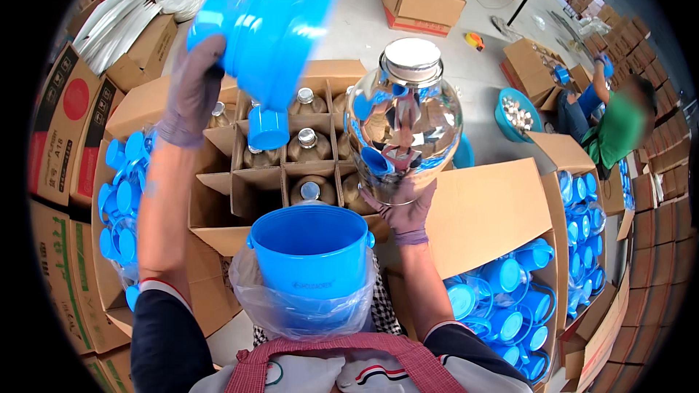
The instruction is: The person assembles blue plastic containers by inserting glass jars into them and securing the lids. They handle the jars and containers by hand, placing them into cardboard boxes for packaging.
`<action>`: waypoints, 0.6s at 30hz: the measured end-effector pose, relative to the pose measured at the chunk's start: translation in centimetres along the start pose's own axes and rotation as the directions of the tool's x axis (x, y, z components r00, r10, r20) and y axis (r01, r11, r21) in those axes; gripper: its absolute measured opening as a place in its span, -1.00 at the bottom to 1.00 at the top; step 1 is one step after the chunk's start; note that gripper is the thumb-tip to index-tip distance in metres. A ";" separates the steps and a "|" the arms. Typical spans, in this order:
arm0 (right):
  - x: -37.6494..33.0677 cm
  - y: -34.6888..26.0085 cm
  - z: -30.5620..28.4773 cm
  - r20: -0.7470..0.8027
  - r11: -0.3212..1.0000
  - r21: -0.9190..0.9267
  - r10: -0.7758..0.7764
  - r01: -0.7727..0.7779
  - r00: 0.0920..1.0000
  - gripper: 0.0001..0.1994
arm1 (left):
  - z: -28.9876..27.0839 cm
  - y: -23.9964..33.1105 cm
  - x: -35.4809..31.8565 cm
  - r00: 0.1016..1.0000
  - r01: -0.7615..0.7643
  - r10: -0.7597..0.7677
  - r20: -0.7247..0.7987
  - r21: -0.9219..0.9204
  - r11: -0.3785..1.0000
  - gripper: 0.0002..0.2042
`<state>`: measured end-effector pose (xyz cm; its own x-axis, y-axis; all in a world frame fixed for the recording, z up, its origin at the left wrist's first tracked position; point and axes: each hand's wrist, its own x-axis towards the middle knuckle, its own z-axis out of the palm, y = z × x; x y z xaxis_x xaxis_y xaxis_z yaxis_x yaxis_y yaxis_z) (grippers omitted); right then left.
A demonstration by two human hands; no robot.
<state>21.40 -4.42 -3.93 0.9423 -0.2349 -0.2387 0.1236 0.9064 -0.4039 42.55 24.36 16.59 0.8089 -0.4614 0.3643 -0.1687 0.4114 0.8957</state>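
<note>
My left hand point(195, 87), gloved, is raised at the left and closed around a large blue plastic shell point(266, 33), blurred by motion. A small blue cup-shaped part point(268, 129) shows at the shell's lower end; whether they are joined I cannot tell. My right hand point(406, 212), also gloved, holds a shiny silvered flask liner point(404, 124) upright from below, its pale cap on top. Between my arms, a blue bucket-shaped casing point(309, 269) sits upright in my lap with its mouth up, clear plastic film point(273, 316) around its lower part.
Ahead stands a divided carton point(237, 233) holding several silver-capped liners point(309, 149). Cartons of blue plastic parts flank me, left point(124, 204) and right point(502, 306). Farther right are a teal basin point(504, 120) and a seated co-worker point(619, 127). An open carton point(422, 0) stands beyond.
</note>
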 end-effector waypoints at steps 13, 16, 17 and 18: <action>2.5 2.6 -1.2 0.090 0.995 -0.088 0.052 -0.044 0.995 -0.12 | 12.5 5.4 1.0 0.766 -0.559 -0.010 0.643 0.673 0.483 -0.08; 2.6 2.7 -1.2 0.054 0.996 -0.087 0.037 -0.032 0.998 -0.16 | 13.1 5.2 0.3 0.826 -0.490 -0.033 0.562 0.746 0.451 -0.07; 2.4 2.6 -0.8 0.051 0.996 -0.078 0.045 -0.041 0.998 -0.18 | 13.3 4.9 0.1 0.827 -0.504 0.008 0.562 0.736 0.452 -0.07; 2.2 2.5 -0.2 0.041 0.995 -0.090 0.054 -0.051 0.998 -0.20 | 13.3 4.7 -0.2 0.829 -0.516 0.050 0.557 0.729 0.450 -0.07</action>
<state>23.73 -2.76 -5.68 0.9597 -0.1704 -0.2235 0.0473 0.8819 -0.4690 34.12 15.86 24.10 0.3490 -0.7996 0.4888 -0.9039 -0.1495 0.4008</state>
